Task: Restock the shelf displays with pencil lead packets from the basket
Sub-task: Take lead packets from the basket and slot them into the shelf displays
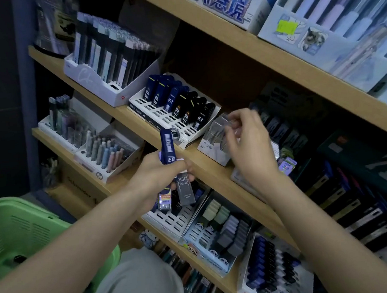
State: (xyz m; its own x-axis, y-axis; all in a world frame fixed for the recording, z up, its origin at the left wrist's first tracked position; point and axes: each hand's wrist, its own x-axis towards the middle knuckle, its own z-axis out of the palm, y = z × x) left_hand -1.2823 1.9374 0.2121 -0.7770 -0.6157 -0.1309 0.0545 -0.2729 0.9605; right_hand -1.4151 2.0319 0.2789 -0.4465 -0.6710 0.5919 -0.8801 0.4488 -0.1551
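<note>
— At the middle shelf board (203,163): left hand (157,173) grips a bunch of packets, fingers wrapped round them. A blue packet (167,146) stands up out of the fist; a grey packet (185,192) hangs below it.

— Reason for the bunch?

— Judged: the left hand serves as a holding stock near the displays, so the right need not go to the green basket (19,234) at lower left for each packet.

— Right hand (249,145)?

— Over the white display box (214,155) at the board's front edge. Its fingers (232,121) curl on a clear packet (219,129) at the box mouth, apparently pinching the top end. The frame is blurred there; whether the packet is seated cannot be told.

— Free slots?

— The slotted tray (147,104), just left of the box, has its back rows filled with blue and black packets and its front rows bare. Judged: the blue packet belongs there.

— Clearance?

— The upper shelf board (273,51) overhangs the displays, so the way in is from the front. Box and tray sit just beside each other. The left hand hangs in front of the board, apart from both displays and clear of the right hand.
</note>
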